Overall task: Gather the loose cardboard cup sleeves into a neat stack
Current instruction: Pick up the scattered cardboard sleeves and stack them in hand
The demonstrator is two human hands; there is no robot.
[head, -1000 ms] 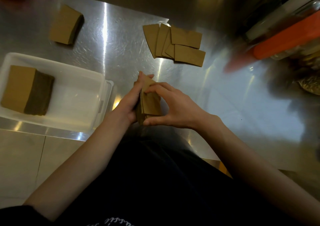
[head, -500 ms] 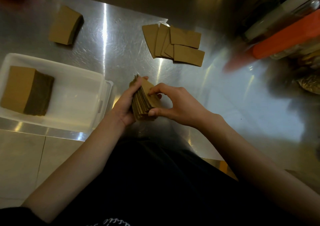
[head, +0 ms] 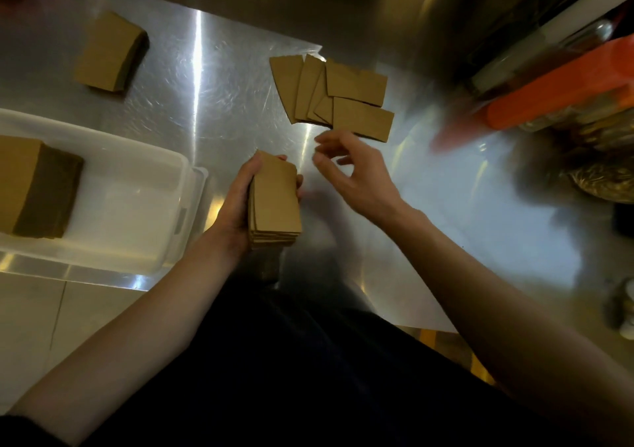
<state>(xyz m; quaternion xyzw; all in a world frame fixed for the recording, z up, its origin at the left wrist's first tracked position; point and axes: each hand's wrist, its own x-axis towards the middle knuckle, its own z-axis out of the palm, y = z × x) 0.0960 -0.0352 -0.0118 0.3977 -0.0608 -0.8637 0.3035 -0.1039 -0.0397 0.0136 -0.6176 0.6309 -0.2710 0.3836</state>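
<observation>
My left hand (head: pixel 236 203) grips a stack of brown cardboard sleeves (head: pixel 274 203) just above the steel table, flat face up. My right hand (head: pixel 353 172) hovers open to the right of the stack, fingers spread, holding nothing. Its fingertips are just short of several loose sleeves (head: pixel 332 93) fanned out and overlapping on the table beyond it.
A white plastic bin (head: pixel 137 199) at the left holds a thick sleeve stack (head: pixel 34 186). Another sleeve stack (head: pixel 109 52) lies on the steel table (head: pixel 206 96) at the far left. Orange and glass items (head: pixel 562 90) crowd the right side.
My right hand has let go of the stack and moved up and right toward the loose sleeves. The left hand has turned the stack flat face up.
</observation>
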